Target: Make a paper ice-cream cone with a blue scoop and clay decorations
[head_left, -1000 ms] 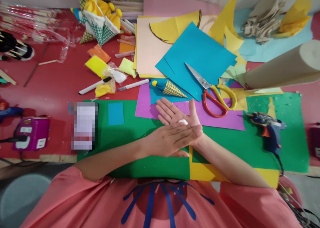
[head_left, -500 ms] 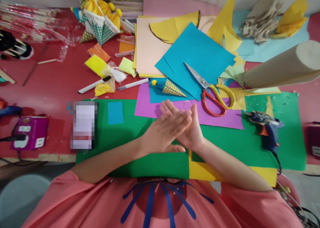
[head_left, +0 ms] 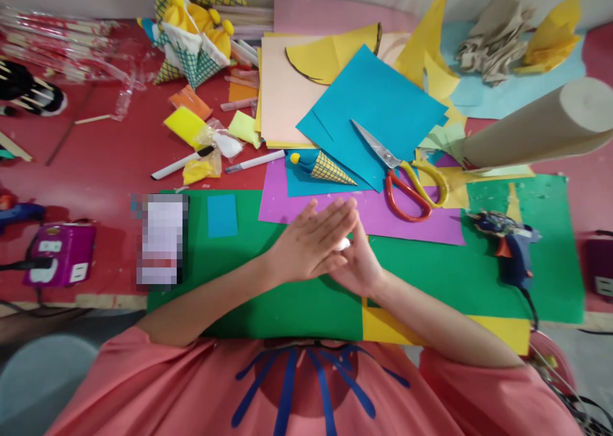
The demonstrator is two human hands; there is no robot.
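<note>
My left hand [head_left: 313, 241] lies over my right hand [head_left: 361, 260], palms facing, above the green sheet [head_left: 297, 308]. A small lump of white modelling clay [head_left: 343, 244] shows between the palms, pressed by both hands; most of it is hidden. The left fingers are straight and close together, and the right hand is partly covered. Just beyond my fingertips lies a little paper cone [head_left: 332, 168] with a yellow grid pattern, a blue top and a yellow ball. Scissors [head_left: 395, 165] with red and yellow handles rest to its right.
A glue gun [head_left: 514, 251] lies at right near a paper roll [head_left: 531, 126]. A phone [head_left: 163, 238] with a blurred screen is at left. Behind are coloured paper sheets [head_left: 373, 97], pens [head_left: 256, 161], a clay packet [head_left: 184, 126] and more decorated cones [head_left: 201, 46].
My hands have shifted slightly, with the left moving back left across the right palm. The white lump, hidden before, now shows between them. The things on the table have stayed put.
</note>
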